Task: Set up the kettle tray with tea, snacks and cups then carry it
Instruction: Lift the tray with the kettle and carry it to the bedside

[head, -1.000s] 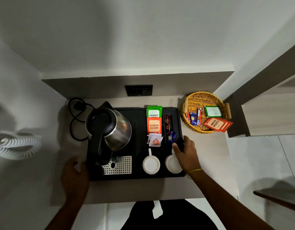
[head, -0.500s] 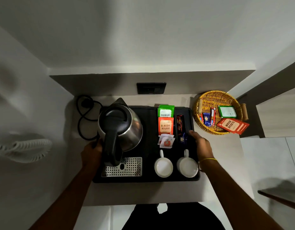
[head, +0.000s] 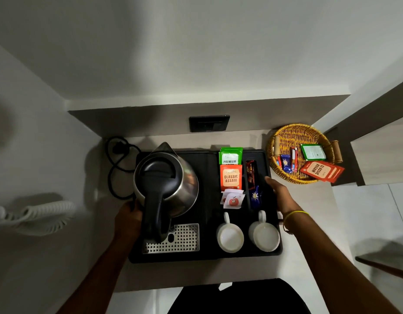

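Observation:
A black kettle tray [head: 207, 256] lies on the counter. On it stand a steel kettle [head: 166, 182] with a black lid and handle, green and orange tea packets [head: 231, 175], small white sachets [head: 232, 199], snack bars [head: 252, 184] in a narrow slot, and two white cups [head: 247, 235] upside down at the front right. My left hand [head: 127, 219] grips the tray's left edge beside the kettle. My right hand [head: 278, 193] grips the tray's right edge, fingers over the rim.
A wicker basket [head: 286, 134] with more tea packets and snack sachets sits at the back right. A black cord [head: 115, 164] coils behind the tray on the left. A socket plate [head: 209, 123] is on the back wall. A white coiled cable [head: 35, 217] hangs at left.
My left hand moved from the tray's front-left corner up to its left edge by the kettle. My right hand slid from the cups to the right rim. The view has shifted slightly.

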